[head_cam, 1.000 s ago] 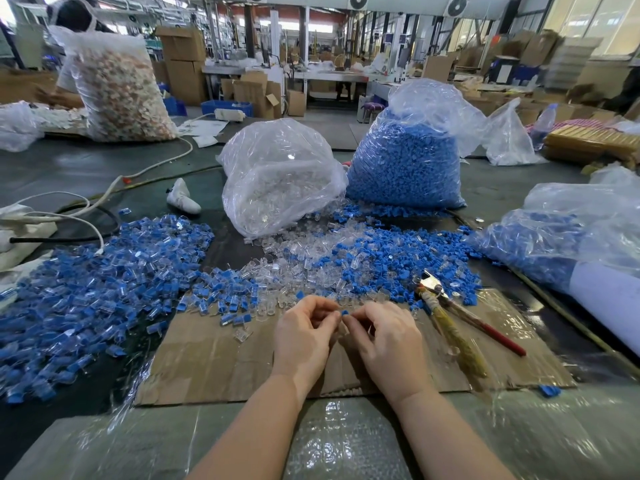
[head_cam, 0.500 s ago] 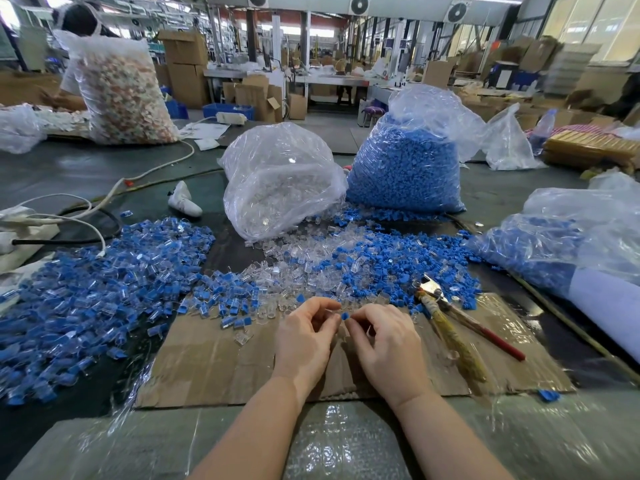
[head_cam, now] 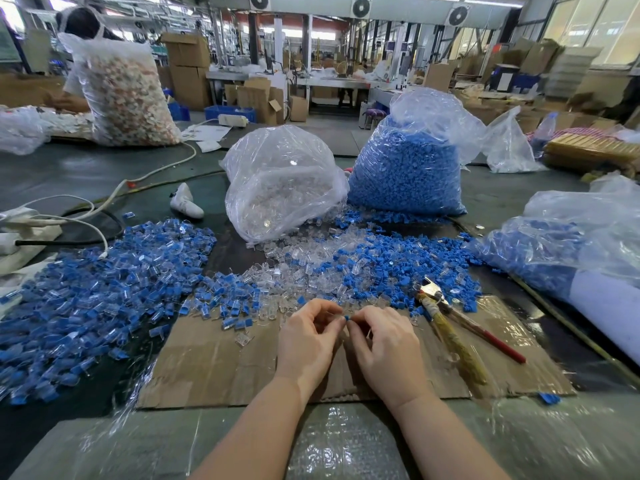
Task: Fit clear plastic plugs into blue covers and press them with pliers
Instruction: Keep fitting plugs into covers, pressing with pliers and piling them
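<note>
My left hand (head_cam: 308, 341) and my right hand (head_cam: 384, 344) meet fingertip to fingertip over a cardboard sheet (head_cam: 214, 368). Between the fingertips shows a small blue cover (head_cam: 347, 317), pinched by my right hand. My left hand's fingers curl round something small at the same spot; it looks like a clear plug, mostly hidden. Pliers (head_cam: 446, 327) with wrapped yellow and red handles lie on the cardboard to the right of my right hand. Loose clear plugs (head_cam: 311, 258) and loose blue covers (head_cam: 398, 268) are heaped just beyond my hands.
A big pile of assembled blue-and-clear pieces (head_cam: 90, 299) spreads at the left. Behind stand a bag of clear plugs (head_cam: 280, 188) and a bag of blue covers (head_cam: 405, 174). Another bag (head_cam: 568, 244) lies at the right. Cables (head_cam: 69, 216) cross the far left.
The hands have stayed together at the same spot, with only slight finger movement on the small parts. Nothing else has moved.
</note>
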Tool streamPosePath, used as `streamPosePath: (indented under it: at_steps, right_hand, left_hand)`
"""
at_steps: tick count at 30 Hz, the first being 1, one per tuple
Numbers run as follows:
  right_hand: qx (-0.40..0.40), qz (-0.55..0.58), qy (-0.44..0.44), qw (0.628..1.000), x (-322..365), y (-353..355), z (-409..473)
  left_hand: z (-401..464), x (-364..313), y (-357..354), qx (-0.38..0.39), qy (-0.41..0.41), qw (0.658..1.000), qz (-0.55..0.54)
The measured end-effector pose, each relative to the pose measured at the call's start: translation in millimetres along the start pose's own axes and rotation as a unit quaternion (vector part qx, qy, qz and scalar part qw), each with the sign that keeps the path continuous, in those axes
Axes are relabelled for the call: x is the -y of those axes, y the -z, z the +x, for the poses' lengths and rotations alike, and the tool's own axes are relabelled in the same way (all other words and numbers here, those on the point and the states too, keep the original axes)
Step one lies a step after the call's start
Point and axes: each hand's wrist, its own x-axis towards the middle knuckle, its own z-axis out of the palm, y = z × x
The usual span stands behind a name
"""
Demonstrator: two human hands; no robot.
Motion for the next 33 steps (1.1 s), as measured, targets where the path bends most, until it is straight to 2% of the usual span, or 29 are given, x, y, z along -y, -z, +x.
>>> streamPosePath:
  at_steps: [6,8,10,12,14,17,19,25,28,31,33]
  right_hand:
    - [0.008,-0.001,-0.006,1.000,-1,3,2]
    - [-0.002,-0.005,-0.044,0.999,-4,6,4]
    - [0.003,-0.059,-0.120,0.991,-12,12,9]
    - [0.057,-0.176,-0.219,0.958,-24,22,14]
    - [0.139,-0.261,-0.305,0.905,-38,35,18]
    - [0.239,-0.282,-0.382,0.847,-54,50,18]
    - [0.259,-0.289,-0.387,0.836,-60,54,18]
    - [0.220,-0.290,-0.329,0.871,-47,61,23]
    - [0.191,-0.254,-0.267,0.910,-36,64,27]
    - [0.227,-0.103,-0.223,0.942,-20,66,35]
    - [0.265,0.037,-0.241,0.933,-6,66,39]
  left_hand:
    - [2,1,0,0.002,0.002,1.000,-0.004]
    - [2,2,0,0.001,0.013,1.000,-0.019]
    - [4,3,-1,-0.001,0.026,0.999,-0.032]
    - [6,4,-1,-0.003,0.035,0.998,-0.042]
    - [8,6,0,-0.003,0.041,0.998,-0.048]
    - [11,7,0,-0.007,0.064,0.994,-0.083]
    - [12,5,-1,-0.013,0.090,0.987,-0.131]
    - [15,-3,6,0.005,0.124,0.977,-0.171]
    - [17,-8,11,0.016,0.137,0.972,-0.193]
    - [21,-10,12,0.009,0.156,0.961,-0.228]
    - [25,-12,12,0.001,0.160,0.956,-0.246]
